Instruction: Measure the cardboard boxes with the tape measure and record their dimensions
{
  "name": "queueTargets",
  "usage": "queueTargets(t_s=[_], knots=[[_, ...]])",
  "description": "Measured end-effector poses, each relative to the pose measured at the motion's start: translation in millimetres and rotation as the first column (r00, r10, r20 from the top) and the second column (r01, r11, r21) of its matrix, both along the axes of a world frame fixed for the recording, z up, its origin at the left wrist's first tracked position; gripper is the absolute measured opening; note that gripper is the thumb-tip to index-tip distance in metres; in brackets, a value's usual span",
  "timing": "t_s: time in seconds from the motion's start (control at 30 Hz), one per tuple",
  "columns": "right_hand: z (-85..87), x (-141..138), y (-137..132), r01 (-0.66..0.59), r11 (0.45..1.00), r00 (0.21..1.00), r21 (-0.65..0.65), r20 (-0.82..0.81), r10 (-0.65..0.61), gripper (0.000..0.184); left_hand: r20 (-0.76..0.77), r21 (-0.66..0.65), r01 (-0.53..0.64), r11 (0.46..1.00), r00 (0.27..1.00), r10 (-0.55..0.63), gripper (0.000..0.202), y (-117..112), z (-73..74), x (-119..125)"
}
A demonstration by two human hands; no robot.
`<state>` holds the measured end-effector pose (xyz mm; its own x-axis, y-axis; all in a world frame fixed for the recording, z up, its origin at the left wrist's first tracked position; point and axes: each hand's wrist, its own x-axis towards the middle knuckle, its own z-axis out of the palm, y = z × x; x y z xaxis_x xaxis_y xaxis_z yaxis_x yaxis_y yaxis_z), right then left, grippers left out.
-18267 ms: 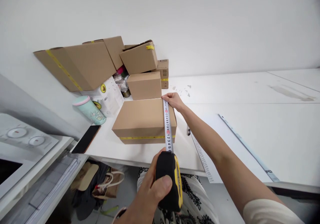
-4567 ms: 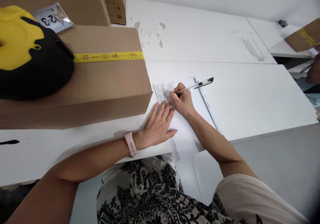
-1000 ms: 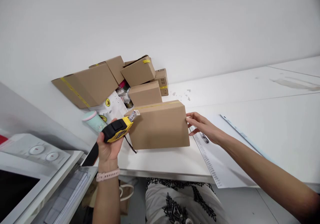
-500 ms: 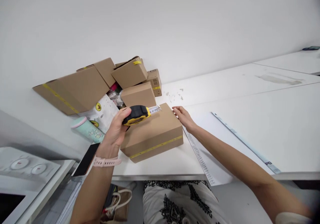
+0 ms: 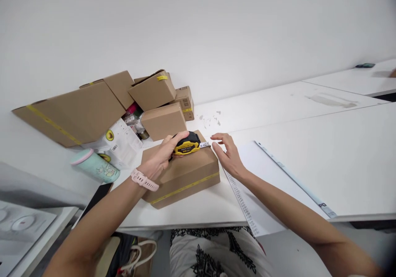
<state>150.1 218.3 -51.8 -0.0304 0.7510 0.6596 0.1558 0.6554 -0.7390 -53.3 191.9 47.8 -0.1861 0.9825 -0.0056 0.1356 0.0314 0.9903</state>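
A brown cardboard box (image 5: pixel 182 176) with a yellow tape stripe lies on the white table (image 5: pixel 309 120) in front of me. My left hand (image 5: pixel 163 155) grips a yellow and black tape measure (image 5: pixel 186 144) and rests it on the box's top near the far right corner. A short bit of tape blade sticks out to the right. My right hand (image 5: pixel 227 153) hovers just right of that blade tip, fingers spread and holding nothing. A printed sheet of paper (image 5: pixel 266 186) lies under my right forearm.
Several cardboard boxes (image 5: pixel 154 91) are piled against the wall behind the box, with a white packet (image 5: pixel 119 143) among them. A mint bottle (image 5: pixel 94 165) lies on its side at the left, a dark phone (image 5: pixel 95 192) near it. A long ruler (image 5: pixel 293 178) lies right of the paper.
My left hand has brought the tape measure down onto the top of the box. My right hand left the box's far corner and now hovers open by the blade tip.
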Motion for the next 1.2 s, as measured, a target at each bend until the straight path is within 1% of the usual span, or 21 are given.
queueTargets(t_s=[0.07, 0.1, 0.17, 0.23, 0.3, 0.33, 0.4, 0.47, 0.53, 0.57, 0.67, 0.73, 0.8, 0.9, 0.97, 1.07, 1.13, 1.2], knots=[[-1.2, -1.8, -3.6, -0.062, 0.998, 0.995, 0.024, 0.081, 0.059, 0.028, -0.014, -0.107, -0.050, 0.993, 0.999, 0.049, 0.051, -4.6, 3.7, -1.4], [-2.1, -3.5, -3.8, -0.104, 0.994, 0.988, 0.020, 0.120, 0.100, 0.034, -0.012, -0.136, -0.057, 0.989, 0.998, 0.056, 0.053, -7.1, 5.2, -1.7], [-4.3, -7.6, -2.1, -0.199, 0.980, 0.960, -0.012, 0.197, 0.197, 0.044, -0.001, -0.140, -0.048, 0.989, 0.999, 0.049, 0.054, -12.0, 7.4, -2.0], [-6.2, -11.9, 1.2, -0.267, 0.962, 0.927, -0.065, 0.254, 0.275, 0.049, -0.003, -0.145, -0.063, 0.987, 0.998, 0.064, 0.055, -16.2, 8.9, -2.4], [-6.9, -15.5, 4.3, -0.285, 0.951, 0.905, -0.116, 0.294, 0.307, 0.053, -0.018, -0.164, -0.060, 0.985, 0.998, 0.058, 0.056, -19.6, 10.9, -4.0], [-6.6, -17.0, 5.3, -0.280, 0.951, 0.898, -0.132, 0.314, 0.308, 0.055, -0.016, -0.175, -0.035, 0.984, 0.999, 0.033, 0.056, -21.2, 12.2, -5.8], [-4.5, -19.5, 6.0, -0.254, 0.957, 0.881, -0.143, 0.375, 0.290, 0.057, 0.014, -0.183, 0.037, 0.982, 0.999, -0.036, 0.054, -24.6, 15.2, -12.3], [-1.0, -21.2, 5.2, -0.219, 0.966, 0.851, -0.137, 0.458, 0.258, 0.057, 0.057, -0.179, 0.062, 0.982, 0.997, -0.052, 0.049, -30.5, 17.8, -24.0], [2.8, -21.7, 3.6, -0.185, 0.975, 0.814, -0.123, 0.536, 0.222, 0.055, 0.084, -0.188, 0.014, 0.982, 0.996, 0.002, 0.046, -41.8, 19.3, -41.2], [4.4, -21.5, 2.8, -0.172, 0.978, 0.799, -0.113, 0.565, 0.206, 0.054, 0.086, -0.192, -0.031, 0.981, 0.995, 0.048, 0.046, -50.4, 19.6, -51.6], [7.2, -20.2, 0.4, -0.151, 0.985, 0.773, -0.085, 0.610, 0.171, 0.053, 0.060, -0.184, -0.218, 0.959, 0.971, 0.232, 0.050, -88.0, 19.5, -85.5], [7.1, -20.4, -0.9, -0.146, 0.987, 0.764, -0.073, 0.625, 0.160, 0.053, 0.045, -0.193, -0.358, 0.914, 0.927, 0.373, 0.051, -119.4, 18.8, -106.4], [6.0, -22.4, -2.0, -0.152, 0.986, 0.754, -0.064, 0.638, 0.157, 0.052, 0.053, -0.219, -0.476, 0.852, 0.866, 0.498, 0.050, -150.4, 17.6, -123.4], [3.9, -28.9, -2.9, -0.179, 0.983, 0.732, -0.039, 0.662, 0.160, 0.052, 0.094, -0.242, -0.601, 0.761, 0.766, 0.635, 0.048, -187.7, 13.9, -139.7], [3.0, -34.0, -2.6, -0.210, 0.978, 0.715, -0.018, 0.679, 0.166, 0.052, 0.121, -0.252, -0.630, 0.735, 0.733, 0.669, 0.047, -204.9, 9.9, -145.7], [3.0, -40.3, -0.9, -0.252, 0.968, 0.694, -0.015, 0.694, 0.192, 0.053, 0.140, -0.257, -0.630, 0.733, 0.726, 0.674, 0.049, -221.8, 2.7, -150.0], [3.0, -42.6, 0.6, -0.277, 0.960, 0.689, -0.044, 0.687, 0.231, 0.053, 0.137, -0.266, -0.626, 0.733, 0.728, 0.672, 0.052, -228.9, -0.9, -150.3], [2.1, -44.1, 2.0, -0.312, 0.946, 0.695, -0.092, 0.657, 0.293, 0.054, 0.119, -0.279, -0.639, 0.717, 0.718, 0.686, 0.055, -233.7, -2.4, -148.5]])
